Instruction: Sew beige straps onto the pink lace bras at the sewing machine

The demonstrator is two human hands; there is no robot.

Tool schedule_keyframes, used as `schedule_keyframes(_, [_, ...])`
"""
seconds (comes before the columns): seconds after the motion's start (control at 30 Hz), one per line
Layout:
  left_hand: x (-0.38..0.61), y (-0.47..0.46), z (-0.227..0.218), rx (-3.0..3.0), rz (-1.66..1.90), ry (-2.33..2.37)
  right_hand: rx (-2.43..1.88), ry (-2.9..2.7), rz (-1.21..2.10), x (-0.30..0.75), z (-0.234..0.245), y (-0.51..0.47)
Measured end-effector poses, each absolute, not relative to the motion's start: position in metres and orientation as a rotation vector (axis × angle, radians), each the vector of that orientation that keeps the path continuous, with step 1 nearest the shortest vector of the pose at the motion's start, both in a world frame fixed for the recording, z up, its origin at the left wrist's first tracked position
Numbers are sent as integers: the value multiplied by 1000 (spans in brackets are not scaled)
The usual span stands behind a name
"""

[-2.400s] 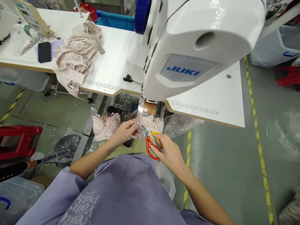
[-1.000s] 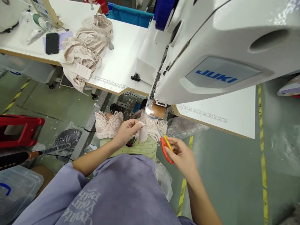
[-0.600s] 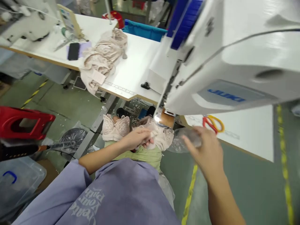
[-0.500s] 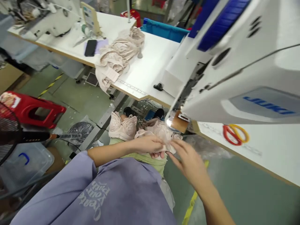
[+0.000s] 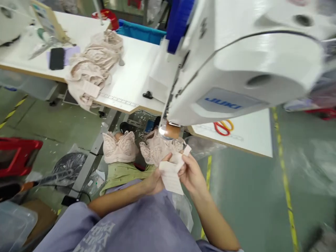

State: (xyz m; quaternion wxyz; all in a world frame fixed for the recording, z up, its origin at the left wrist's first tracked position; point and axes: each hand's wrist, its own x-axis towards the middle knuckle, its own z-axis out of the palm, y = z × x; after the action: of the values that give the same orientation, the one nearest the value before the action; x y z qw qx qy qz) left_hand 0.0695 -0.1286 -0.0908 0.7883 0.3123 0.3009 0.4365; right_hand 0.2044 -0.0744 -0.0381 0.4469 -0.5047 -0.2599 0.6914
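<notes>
The JUKI machine [image 5: 231, 77] looms in front of a worker, its head likely the chief bar to any forward or upward move; the white desk [image 5: 133, 49] runs to either side, a lace heap [image 5: 91, 66] slumped over its front edge at left; below spreads the worker's green-clad lap [image 5: 118, 175]; one lace bra [image 5: 119, 148] sits at the left knee, while a near bra [image 5: 152, 150] lies crumpled by the machine's metal end, its soft folds crowding the space ahead and apt to snag a loose corner; scissors [image 5: 222, 134] with red and yellow handles rest on the desk at right, blades out of sight, clear of the work; smallest, a white label [image 5: 172, 180] hangs above the lap, in front of the near bra, looped at the top, its flat end pointing down; the left grip [image 5: 154, 180] is closed on its left edge, the right grip [image 5: 193, 175] pinching it at upper right; whether it is one piece or several, or joined to the near bra, cannot be told; it should prove very light, limp, slightly slippery and easily creased, best held flat by the edges between thumb and fingertip.
</notes>
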Motion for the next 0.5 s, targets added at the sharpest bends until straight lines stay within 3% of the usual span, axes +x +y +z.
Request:
schedule_keyframes(0.17, [35, -108, -53, 1294, 1159, 613, -1238, -830, 1588, 202, -11, -68])
schedule_keyframes(0.37, [4, -61, -39, 1962, 675, 1130, -1355, -1507, 889, 199, -20, -7])
schedule_keyframes(0.5, [7, -42, -39, 2303, 533, 1359, -1355, -1300, 1033, 193, -44, 17])
